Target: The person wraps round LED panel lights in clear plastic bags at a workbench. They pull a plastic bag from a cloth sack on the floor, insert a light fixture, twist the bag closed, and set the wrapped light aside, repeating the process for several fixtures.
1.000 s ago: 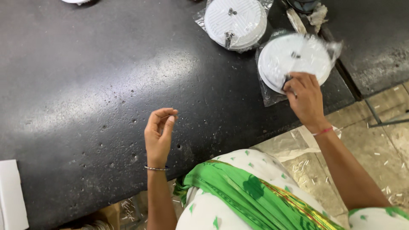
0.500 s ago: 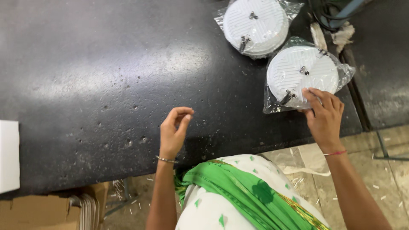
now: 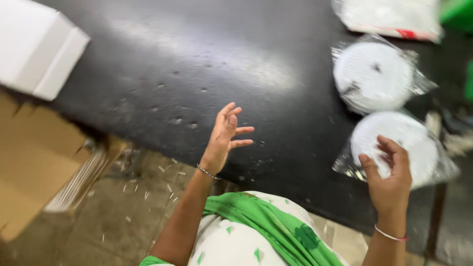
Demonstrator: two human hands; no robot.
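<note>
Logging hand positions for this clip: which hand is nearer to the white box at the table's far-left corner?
Left. The left hand hangs open over the black table, apart from the white box. The right hand is farther away, its fingers on the nearer bagged white disc.

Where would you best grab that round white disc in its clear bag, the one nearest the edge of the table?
Probably by its near rim, coming from the table's edge. The bagged white disc lies flat on the black table, so only its edges offer purchase; the right hand is already curled over that near-left rim.
</note>
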